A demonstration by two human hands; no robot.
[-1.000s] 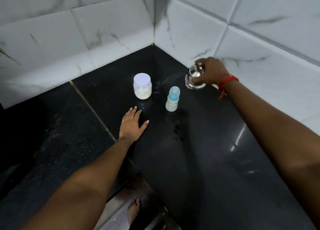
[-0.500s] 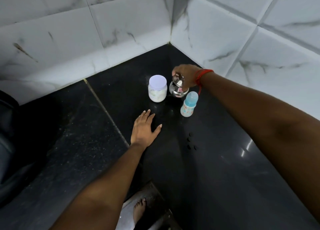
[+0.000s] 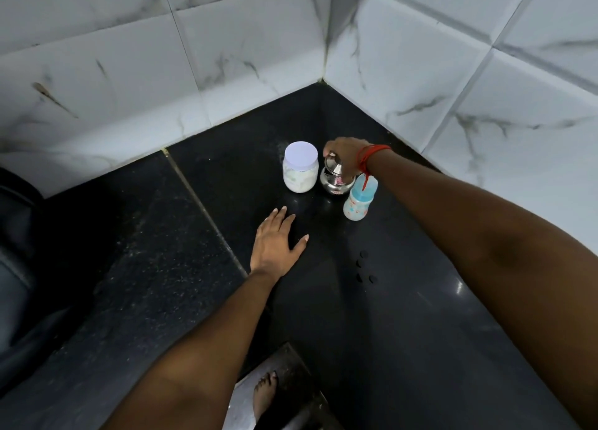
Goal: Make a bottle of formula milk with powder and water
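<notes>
A clear jar of white powder [image 3: 300, 174] with a pale lilac lid stands on the black counter [image 3: 404, 316]. Right beside it sits a small round steel pot [image 3: 335, 180], and my right hand [image 3: 346, 153], with a red thread at the wrist, grips its rim from above. A baby bottle [image 3: 359, 201] with a blue cap stands just right of the pot, under my wrist. My left hand [image 3: 275, 243] lies flat on the counter in front of the jar, fingers spread, holding nothing.
White marble-pattern tiles [image 3: 469, 83] form the corner walls behind the objects. A seam [image 3: 207, 216] runs across the counter left of my left hand. A bare foot [image 3: 265, 394] shows below the counter edge. A dark object [image 3: 16, 268] fills the far left.
My right hand has carried the steel pot from the right wall leftwards and set it between the jar and the baby bottle. The left hand has stayed flat.
</notes>
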